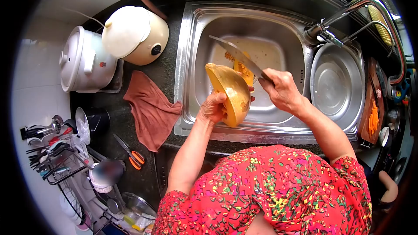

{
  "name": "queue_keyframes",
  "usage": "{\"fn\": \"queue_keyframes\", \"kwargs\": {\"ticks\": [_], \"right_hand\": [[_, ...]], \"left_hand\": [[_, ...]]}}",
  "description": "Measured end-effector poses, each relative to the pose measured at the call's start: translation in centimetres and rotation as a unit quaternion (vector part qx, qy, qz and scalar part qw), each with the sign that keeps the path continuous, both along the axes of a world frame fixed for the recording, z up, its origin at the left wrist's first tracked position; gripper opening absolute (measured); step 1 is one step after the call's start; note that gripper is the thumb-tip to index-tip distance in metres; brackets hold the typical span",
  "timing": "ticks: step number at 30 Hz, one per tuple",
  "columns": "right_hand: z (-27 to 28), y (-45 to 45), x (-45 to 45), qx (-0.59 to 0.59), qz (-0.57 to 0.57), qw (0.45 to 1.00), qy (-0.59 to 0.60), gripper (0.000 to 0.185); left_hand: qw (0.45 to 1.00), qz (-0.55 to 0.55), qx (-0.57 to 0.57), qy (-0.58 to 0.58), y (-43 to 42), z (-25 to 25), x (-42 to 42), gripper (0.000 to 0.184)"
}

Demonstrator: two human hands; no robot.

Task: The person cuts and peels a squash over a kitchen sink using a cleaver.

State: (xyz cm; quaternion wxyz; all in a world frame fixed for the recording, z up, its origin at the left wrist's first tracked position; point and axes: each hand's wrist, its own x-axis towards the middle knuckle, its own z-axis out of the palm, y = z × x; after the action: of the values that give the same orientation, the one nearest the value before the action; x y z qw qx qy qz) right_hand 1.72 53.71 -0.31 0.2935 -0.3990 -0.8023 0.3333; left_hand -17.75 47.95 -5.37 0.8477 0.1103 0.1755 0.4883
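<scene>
My left hand [213, 106] is closed around a large wedge of pumpkin [235, 93], held tilted above the front part of the steel sink [294, 47]. In my right hand [283, 89] is the handle of a kitchen knife [239, 55], its broad blade pointing to the upper left over the sink. The blade passes just beyond the wedge; whether they touch, I cannot tell. Behind the wedge, partly hidden, lies another orange pumpkin piece [248, 74] in the basin. Brown pumpkin seeds and pulp [229, 56] rest on the sink floor.
A faucet [322, 30] reaches over from the right, above a metal basin [335, 80]. Farther right, a cutting board [365, 115] holds orange strips. Left are a brown cloth [152, 111], scissors [130, 153], a cream cooker [154, 32], a white pot [80, 69] and a utensil rack [56, 169].
</scene>
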Motion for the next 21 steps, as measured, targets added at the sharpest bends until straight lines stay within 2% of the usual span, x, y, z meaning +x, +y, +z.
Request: {"fn": "queue_keyframes", "kwargs": {"ticks": [2, 4, 6, 9, 11, 13, 16, 18, 19, 21], "right_hand": [[-0.3, -0.6, 0.1, 0.052, 0.014, 0.999, -0.007, 0.006], [-0.2, -1.0, 0.0, 0.097, 0.030, 0.995, -0.023, 0.008], [0.7, -1.4, -0.4, 0.156, 0.052, 0.985, -0.046, 0.014], [1.1, -1.8, -0.8, 0.179, 0.090, 0.975, -0.094, 0.024], [1.3, -2.0, -1.0, 0.183, 0.101, 0.973, -0.099, 0.024], [1.7, -2.1, -1.2, 0.188, 0.112, 0.970, -0.103, 0.024], [1.7, -2.0, -1.1, 0.160, 0.108, 0.976, -0.100, 0.019], [0.3, -1.6, -0.9, 0.105, 0.059, 0.992, -0.040, 0.011], [-0.8, -1.0, -1.0, 0.017, 0.012, 0.999, 0.038, 0.013], [-1.4, 0.3, -1.1, -0.154, -0.051, 0.984, 0.071, 0.025]], "left_hand": [[1.000, 0.003, 0.026, 0.017, 0.1, -0.2, -0.2, 0.075], [0.996, -0.026, 0.033, 0.084, -0.1, -0.2, -0.4, 0.072], [0.997, -0.030, 0.017, 0.070, -0.4, 0.4, -0.3, 0.070], [0.997, -0.039, -0.019, 0.065, -1.0, 0.0, -0.6, 0.063], [0.988, -0.020, -0.057, 0.139, -1.4, -1.2, -0.8, 0.062], [0.987, -0.036, -0.055, 0.146, -1.7, -1.6, -1.2, 0.063], [0.987, -0.072, -0.020, 0.139, -1.4, -1.2, -1.2, 0.066], [0.985, -0.110, 0.018, 0.132, -1.0, -0.3, -1.0, 0.072], [0.982, -0.129, 0.022, 0.136, -0.9, 0.3, -0.6, 0.077], [0.984, -0.145, 0.025, 0.096, -0.7, 1.1, -0.2, 0.088]]}}
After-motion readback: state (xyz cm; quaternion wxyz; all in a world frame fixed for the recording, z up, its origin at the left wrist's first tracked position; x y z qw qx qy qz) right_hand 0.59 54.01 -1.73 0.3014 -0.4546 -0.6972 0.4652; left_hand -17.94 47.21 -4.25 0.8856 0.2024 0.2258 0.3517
